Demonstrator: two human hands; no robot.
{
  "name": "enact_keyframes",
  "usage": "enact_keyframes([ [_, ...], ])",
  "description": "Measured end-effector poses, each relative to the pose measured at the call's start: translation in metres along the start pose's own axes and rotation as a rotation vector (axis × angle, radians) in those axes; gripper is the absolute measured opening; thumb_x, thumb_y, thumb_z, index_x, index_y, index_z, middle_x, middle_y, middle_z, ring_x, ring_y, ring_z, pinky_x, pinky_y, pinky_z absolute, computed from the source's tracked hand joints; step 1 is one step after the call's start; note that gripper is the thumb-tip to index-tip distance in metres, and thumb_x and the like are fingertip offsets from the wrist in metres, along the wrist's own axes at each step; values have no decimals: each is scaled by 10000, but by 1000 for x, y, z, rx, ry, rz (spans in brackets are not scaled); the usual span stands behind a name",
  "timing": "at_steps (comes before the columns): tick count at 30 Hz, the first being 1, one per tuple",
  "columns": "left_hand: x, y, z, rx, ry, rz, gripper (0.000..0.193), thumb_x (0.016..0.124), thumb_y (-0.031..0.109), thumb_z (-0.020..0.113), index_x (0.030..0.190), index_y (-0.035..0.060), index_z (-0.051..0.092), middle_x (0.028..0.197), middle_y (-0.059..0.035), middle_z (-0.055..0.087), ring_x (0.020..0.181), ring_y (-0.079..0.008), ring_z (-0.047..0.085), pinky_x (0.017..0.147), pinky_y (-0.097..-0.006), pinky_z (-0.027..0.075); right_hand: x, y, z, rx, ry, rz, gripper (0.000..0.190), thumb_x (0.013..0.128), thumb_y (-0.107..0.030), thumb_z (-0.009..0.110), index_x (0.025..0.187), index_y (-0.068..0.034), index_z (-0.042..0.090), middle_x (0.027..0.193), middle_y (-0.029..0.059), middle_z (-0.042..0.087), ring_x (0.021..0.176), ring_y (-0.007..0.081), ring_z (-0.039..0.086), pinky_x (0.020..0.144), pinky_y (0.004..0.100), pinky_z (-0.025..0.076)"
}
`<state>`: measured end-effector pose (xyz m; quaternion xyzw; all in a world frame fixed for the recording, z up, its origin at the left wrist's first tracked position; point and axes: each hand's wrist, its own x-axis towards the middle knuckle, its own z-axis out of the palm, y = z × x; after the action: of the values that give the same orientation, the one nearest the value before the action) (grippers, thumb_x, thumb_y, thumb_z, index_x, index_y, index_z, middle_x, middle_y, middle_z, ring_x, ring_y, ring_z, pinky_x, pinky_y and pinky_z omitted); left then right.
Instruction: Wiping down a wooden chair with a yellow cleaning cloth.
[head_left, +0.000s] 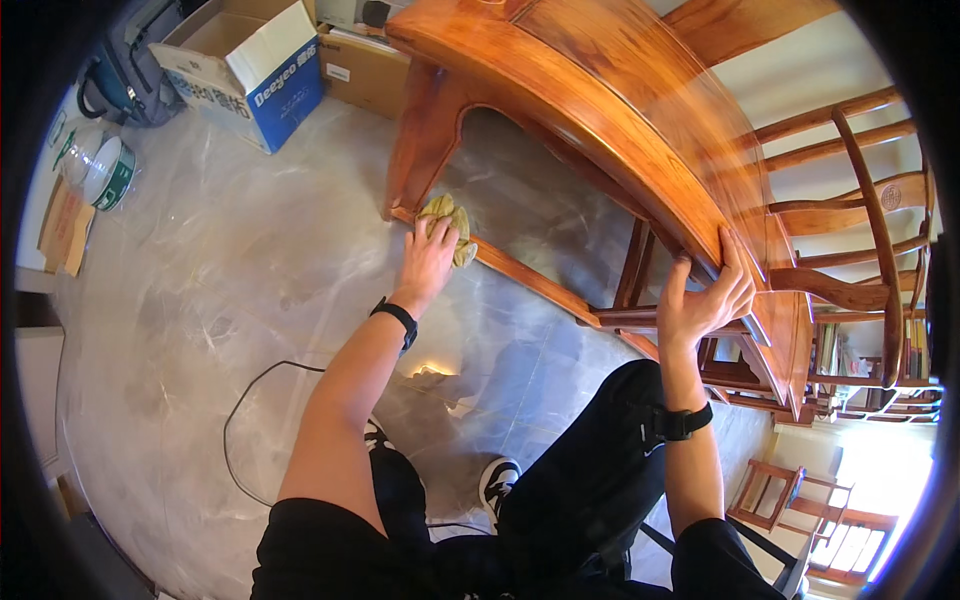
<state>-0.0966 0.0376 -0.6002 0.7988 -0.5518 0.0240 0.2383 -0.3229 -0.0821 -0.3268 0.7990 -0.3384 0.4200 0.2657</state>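
My left hand (429, 259) presses a crumpled olive-yellow cloth (459, 244) on the low stretcher rail (532, 283) of a polished wooden chair or bench, close to the foot of its leg (421, 150). The cloth hides part of the rail. Higher up and to the right, my right hand (705, 296) grips the edge of the seat or top panel (645, 157), thumb underneath and fingers over the upper face. Dark wristbands are on both wrists.
An open blue and white cardboard box (277, 90), a backpack (135, 67) and a clear plastic container (112, 172) stand at the upper left. A black cable (229, 420) curves over the tiled floor near my feet. Wooden armchairs (877, 202) are at the right.
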Motion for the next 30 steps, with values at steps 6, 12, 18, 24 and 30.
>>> enact_keyframes([
  [6, 2, 32, 20, -70, 31, 134, 341, 763, 98, 681, 1100, 102, 625, 1318, -81, 540, 1224, -320, 458, 882, -456, 431, 3, 0, 3, -10, 31, -2, 538, 679, -126, 644, 1215, -80, 628, 1211, 93, 654, 1133, 268, 569, 1025, 392, 329],
  [12, -5, 87, 55, -185, 20, 341, 323, 796, 112, 645, 1115, 68, 619, 1326, -134, 491, 1260, -370, 416, 992, -505, 402, 0, 5, 10, -7, 52, -10, 539, 665, -131, 635, 1202, -75, 631, 1200, 101, 656, 1113, 262, 565, 998, 386, 321],
  [18, -3, 155, 69, -292, -220, 477, 419, 806, 101, 651, 1220, 118, 587, 1291, -123, 500, 1274, -354, 407, 976, -500, 417, 0, 13, 13, -12, 84, -76, 537, 667, -156, 635, 1195, -64, 623, 1197, 115, 648, 1078, 248, 564, 967, 379, 311],
  [24, 11, 176, 66, -261, -466, 558, 380, 898, 149, 577, 1277, 179, 590, 1300, -59, 540, 1280, -270, 448, 1015, -422, 401, -2, 13, 13, 3, 82, -90, 540, 672, -154, 638, 1203, -57, 612, 1206, 123, 641, 1076, 257, 564, 966, 381, 310],
  [30, 22, 129, 43, -97, -342, 637, 390, 885, 141, 603, 1271, 196, 593, 1278, -28, 557, 1261, -235, 463, 985, -414, 421, -1, 11, 7, -10, 41, -67, 546, 683, -158, 651, 1222, -78, 612, 1228, 100, 633, 1085, 255, 549, 964, 386, 323],
])
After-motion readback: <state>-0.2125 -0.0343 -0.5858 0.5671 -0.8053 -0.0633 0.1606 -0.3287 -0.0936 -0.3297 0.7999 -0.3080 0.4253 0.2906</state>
